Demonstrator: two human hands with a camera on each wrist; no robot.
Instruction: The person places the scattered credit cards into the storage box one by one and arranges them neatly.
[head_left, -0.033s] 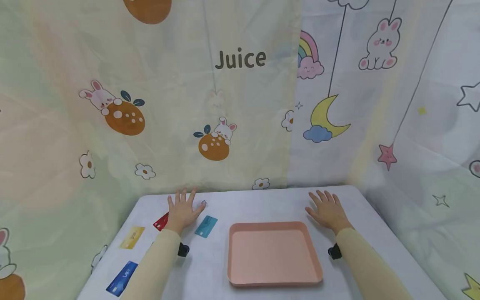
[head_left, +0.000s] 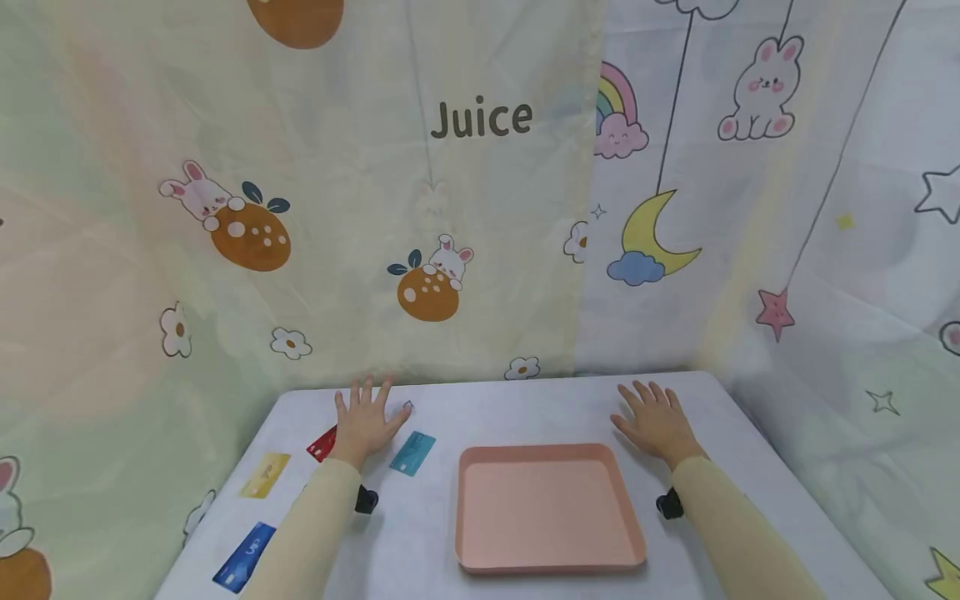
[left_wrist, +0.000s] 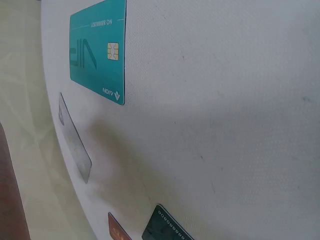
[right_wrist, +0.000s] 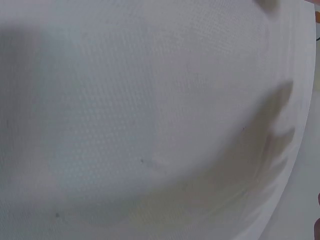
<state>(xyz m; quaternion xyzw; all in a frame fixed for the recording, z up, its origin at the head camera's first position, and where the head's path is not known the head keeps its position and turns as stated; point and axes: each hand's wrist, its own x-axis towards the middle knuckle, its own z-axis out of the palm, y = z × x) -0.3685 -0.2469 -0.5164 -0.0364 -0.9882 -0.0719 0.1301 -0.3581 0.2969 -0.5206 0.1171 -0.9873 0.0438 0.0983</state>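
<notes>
My left hand (head_left: pixel 363 425) is spread with straight fingers over the far left part of the table, holding nothing. It partly covers a red card (head_left: pixel 322 443). Right of it lies a teal card (head_left: pixel 412 453), marked VIP with a gold chip in the left wrist view. That view also shows a silver-grey card (left_wrist: pixel 75 140), mostly behind the hand in the head view, and a dark green card (left_wrist: pixel 165 226). My right hand (head_left: pixel 660 423), fingers spread and holding nothing, is above the far right part, beyond the right corner of a pink tray (head_left: pixel 551 451).
At the left of the table (head_left: pixel 517 417) lie a gold card (head_left: pixel 266 475) and a blue card (head_left: pixel 245 557), the latter partly behind the left sleeve (head_left: pixel 315 525). A printed curtain (head_left: pixel 337 208) stands along the table's back and sides.
</notes>
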